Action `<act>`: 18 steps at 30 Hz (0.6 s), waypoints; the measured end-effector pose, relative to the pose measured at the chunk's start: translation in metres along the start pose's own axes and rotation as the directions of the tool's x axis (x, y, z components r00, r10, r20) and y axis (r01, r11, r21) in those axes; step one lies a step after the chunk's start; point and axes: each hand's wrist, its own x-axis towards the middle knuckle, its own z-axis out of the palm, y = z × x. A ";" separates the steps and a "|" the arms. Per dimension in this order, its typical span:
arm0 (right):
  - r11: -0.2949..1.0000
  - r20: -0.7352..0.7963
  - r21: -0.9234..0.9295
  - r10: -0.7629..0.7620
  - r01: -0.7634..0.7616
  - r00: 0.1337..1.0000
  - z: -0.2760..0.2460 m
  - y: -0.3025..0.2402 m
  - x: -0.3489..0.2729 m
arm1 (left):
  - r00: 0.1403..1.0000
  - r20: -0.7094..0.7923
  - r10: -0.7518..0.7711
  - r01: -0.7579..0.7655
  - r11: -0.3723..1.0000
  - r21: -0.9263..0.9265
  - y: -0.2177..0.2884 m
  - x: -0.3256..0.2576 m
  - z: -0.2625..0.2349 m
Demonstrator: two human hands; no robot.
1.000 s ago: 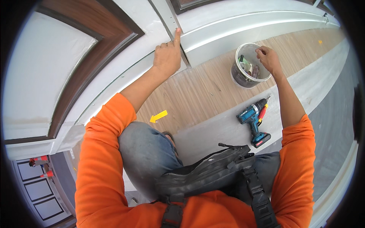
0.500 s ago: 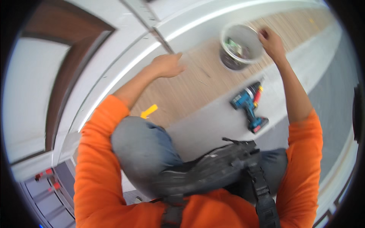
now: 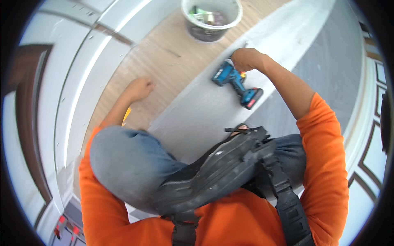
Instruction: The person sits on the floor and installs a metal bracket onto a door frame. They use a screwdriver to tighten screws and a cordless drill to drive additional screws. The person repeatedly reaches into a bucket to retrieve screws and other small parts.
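Note:
My right hand (image 3: 246, 59) is curled into a fist over the grey floor covering, right at the back end of a blue cordless drill (image 3: 236, 82) that lies on its side. Whether the fist holds anything is hidden. My left hand (image 3: 139, 88) rests on the wooden floor with its fingers curled under and nothing visible in it. A white bucket (image 3: 211, 18) with small tools and parts inside stands beyond both hands at the top.
A small yellow piece (image 3: 126, 117) lies on the wood next to my left forearm. A black tool bag (image 3: 213, 172) hangs over my lap. White door trim and panelling (image 3: 78, 82) run along the left, and panelled wall curves along the right.
My right hand has come away from the bucket down to the drill. My left hand dropped from the white trim to the wooden floor. The view has swung to the right.

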 end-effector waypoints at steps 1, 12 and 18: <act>0.995 -0.002 -0.023 0.093 -0.093 0.996 0.012 0.026 -0.002 | 0.999 -0.038 0.023 -0.028 0.991 -0.134 -0.007 -0.006 0.018; 0.316 0.254 0.841 0.484 -0.439 0.837 0.108 0.061 0.032 | 0.999 0.005 -0.046 0.042 0.849 -0.527 0.012 -0.026 0.034; 0.176 0.189 0.919 0.590 -0.354 0.785 0.133 0.051 0.021 | 0.989 -0.142 0.043 -0.107 0.867 -0.486 0.043 -0.011 -0.042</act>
